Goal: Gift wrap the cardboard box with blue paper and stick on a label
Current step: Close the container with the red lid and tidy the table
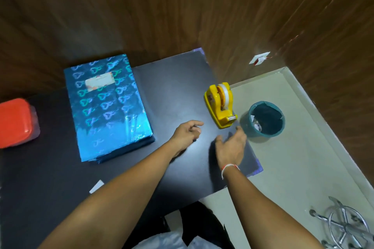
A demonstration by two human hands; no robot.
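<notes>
The box (109,107) lies flat on the left half of the dark table (178,87), fully covered in shiny blue paper printed with small heart-like shapes. A pale rectangular label (99,82) sits on its top face near the far end, slightly askew. The paper is smooth over the top and creased and glossy toward the near end, where a folded dark edge shows along the side.

Both hands are to the right of the box, well apart from it and over bare tabletop. The left hand (187,132) has its fingers loosely curled, the forefinger reaching toward the tape dispenser; it seems to hold nothing, though the blur makes a small scrap between the fingertips impossible to rule out. The right hand (230,147) is spread with relaxed fingers, palm down, near the table's right edge, gripping nothing; a thin white and red thread circles its wrist.

Just beyond the hands a yellow tape dispenser (220,105) stands at the table's right edge with a roll of clear tape in it. Beside it, on the pale floor, stands a teal bin (266,119) with scraps inside. A red-lidded container (15,122) rests at the far left, and a small white paper slip (96,186) lies on the near part of the table.
</notes>
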